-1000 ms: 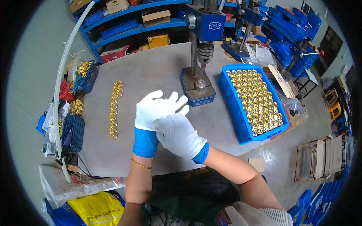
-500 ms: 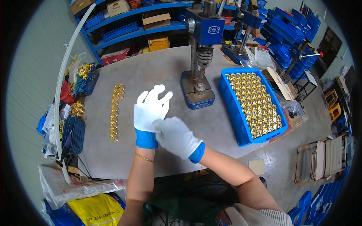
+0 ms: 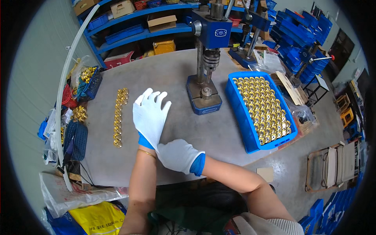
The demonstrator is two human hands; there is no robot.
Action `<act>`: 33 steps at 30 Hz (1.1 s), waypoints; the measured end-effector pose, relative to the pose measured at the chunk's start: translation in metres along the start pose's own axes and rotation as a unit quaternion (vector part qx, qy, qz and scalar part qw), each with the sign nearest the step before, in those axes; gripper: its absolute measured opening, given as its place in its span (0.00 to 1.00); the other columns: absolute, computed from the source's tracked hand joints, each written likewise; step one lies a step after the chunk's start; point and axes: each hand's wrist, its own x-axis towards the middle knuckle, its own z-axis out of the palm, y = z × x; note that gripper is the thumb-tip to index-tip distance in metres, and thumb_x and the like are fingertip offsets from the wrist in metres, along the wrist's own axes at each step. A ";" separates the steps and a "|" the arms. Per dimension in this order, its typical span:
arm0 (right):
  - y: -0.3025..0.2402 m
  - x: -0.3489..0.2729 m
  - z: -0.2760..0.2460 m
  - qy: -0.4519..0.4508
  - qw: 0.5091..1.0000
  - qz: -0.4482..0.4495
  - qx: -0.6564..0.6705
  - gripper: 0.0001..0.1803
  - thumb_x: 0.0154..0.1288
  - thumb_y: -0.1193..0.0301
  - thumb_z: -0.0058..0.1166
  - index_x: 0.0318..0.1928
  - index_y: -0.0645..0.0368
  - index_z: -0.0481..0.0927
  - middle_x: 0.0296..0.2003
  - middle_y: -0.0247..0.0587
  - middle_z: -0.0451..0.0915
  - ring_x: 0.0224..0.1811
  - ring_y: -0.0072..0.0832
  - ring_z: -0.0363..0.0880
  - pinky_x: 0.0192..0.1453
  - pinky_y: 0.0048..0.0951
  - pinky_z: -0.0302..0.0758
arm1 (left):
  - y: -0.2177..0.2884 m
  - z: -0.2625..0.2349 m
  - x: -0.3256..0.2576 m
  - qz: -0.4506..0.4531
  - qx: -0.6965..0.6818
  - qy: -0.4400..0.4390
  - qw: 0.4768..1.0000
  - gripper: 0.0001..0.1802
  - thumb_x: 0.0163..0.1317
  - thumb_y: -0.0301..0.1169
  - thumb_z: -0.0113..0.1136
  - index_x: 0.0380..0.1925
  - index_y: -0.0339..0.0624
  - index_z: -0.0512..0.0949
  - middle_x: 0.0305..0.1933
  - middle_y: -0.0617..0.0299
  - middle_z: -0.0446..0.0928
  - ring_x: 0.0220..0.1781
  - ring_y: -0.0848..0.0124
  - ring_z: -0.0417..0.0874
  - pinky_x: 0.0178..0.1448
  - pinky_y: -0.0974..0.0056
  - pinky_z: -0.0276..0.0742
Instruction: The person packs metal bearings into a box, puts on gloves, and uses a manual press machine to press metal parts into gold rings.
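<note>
My left hand [image 3: 150, 114] wears a white knit glove with a blue cuff beneath it. Its fingers are spread and hold nothing. Gloved the same way, my right hand [image 3: 177, 156] pinches the edge of the left glove near the wrist and stretches the white fabric down toward itself. A thin bangle [image 3: 147, 153] circles my left forearm. To the left of the hands, a line of small brass-coloured parts [image 3: 117, 121] runs along the grey tabletop [image 3: 156, 70]. Beyond the hands to the right stands a blue bench press [image 3: 205, 105].
A blue bin [image 3: 239, 125] with rows of brass-coloured parts rests at the table's right side. Dark baskets [image 3: 75, 141] and loose brass parts [image 3: 80, 113] line the left edge. Blue shelving [image 3: 145, 36] with boxes stands behind; a second press [image 3: 244, 56] is at the far right.
My right hand has drawn lower, pulling the left glove's edge out from the wrist. The left hand has shifted slightly left, its fingers spread more.
</note>
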 end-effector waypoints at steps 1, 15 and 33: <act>0.002 -0.001 -0.001 0.000 1.000 0.000 0.000 0.10 0.62 0.70 0.47 0.36 0.64 0.76 0.25 0.54 0.82 0.28 0.48 0.85 0.33 0.47 0.79 | -0.006 0.005 -0.002 0.000 0.000 0.000 1.000 0.20 0.71 0.38 0.43 0.59 0.42 0.68 0.59 0.53 0.72 0.68 0.61 0.65 0.65 0.54 0.65; 0.015 0.028 -0.002 0.241 0.961 0.024 0.137 0.03 0.56 0.74 0.53 0.31 0.57 0.79 0.24 0.51 0.78 0.31 0.49 0.79 0.37 0.46 0.75 | -0.043 0.036 -0.009 -0.042 -0.162 0.041 0.985 0.35 0.73 0.42 0.42 0.73 0.35 0.50 0.78 0.53 0.51 0.75 0.59 0.58 0.79 0.60 0.47; 0.047 -0.050 -0.008 0.095 0.565 0.065 0.817 0.15 0.71 0.71 0.48 0.57 0.57 0.75 0.48 0.42 0.81 0.49 0.33 0.80 0.55 0.34 0.76 | 0.108 -0.033 -0.016 -0.095 -0.910 -0.175 0.364 0.44 0.67 0.64 0.35 0.74 0.49 0.49 0.73 0.47 0.54 0.71 0.43 0.55 0.71 0.33 0.50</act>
